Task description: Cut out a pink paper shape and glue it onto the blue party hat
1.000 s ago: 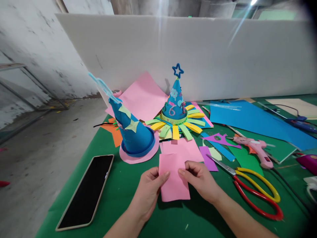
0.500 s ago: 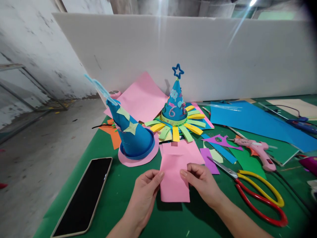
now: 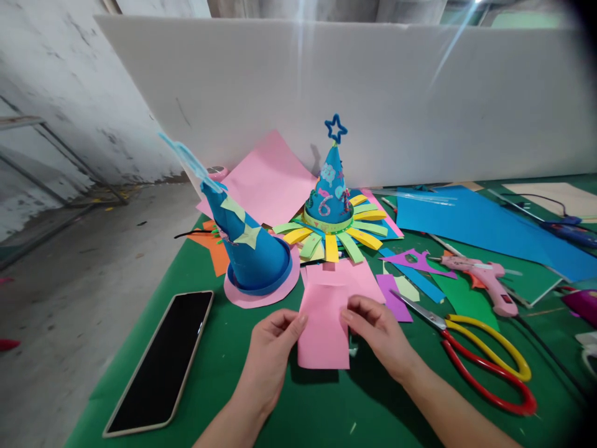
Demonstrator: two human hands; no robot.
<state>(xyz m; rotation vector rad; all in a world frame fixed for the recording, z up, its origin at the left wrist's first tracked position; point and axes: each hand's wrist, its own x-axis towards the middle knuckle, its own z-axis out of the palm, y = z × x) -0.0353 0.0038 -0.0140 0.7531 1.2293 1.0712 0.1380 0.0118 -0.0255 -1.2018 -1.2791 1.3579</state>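
Note:
A pink rectangular piece of foam or paper (image 3: 323,339) is held above the green table. My left hand (image 3: 276,348) pinches its left edge between thumb and fingers. On the right edge, my right hand (image 3: 379,333) pinches it the same way. Just behind it lies a larger pink sheet (image 3: 364,280). A blue cone hat (image 3: 259,261) with pale green stars and a pink brim leans to the left. Farther back stands a second blue cone hat (image 3: 329,199) with a star on top and yellow and green strips around its base.
A phone (image 3: 161,361) lies at the left. Scissors (image 3: 485,354) with red and yellow handles are right of my right hand. Behind them are a pink glue gun (image 3: 485,280), purple scraps (image 3: 395,298) and a blue sheet (image 3: 480,224). A white board (image 3: 326,87) stands behind.
The held pink piece has shifted slightly up and left in view and turned a little. My right fingers sit slightly higher on its edge. The whole view has moved slightly.

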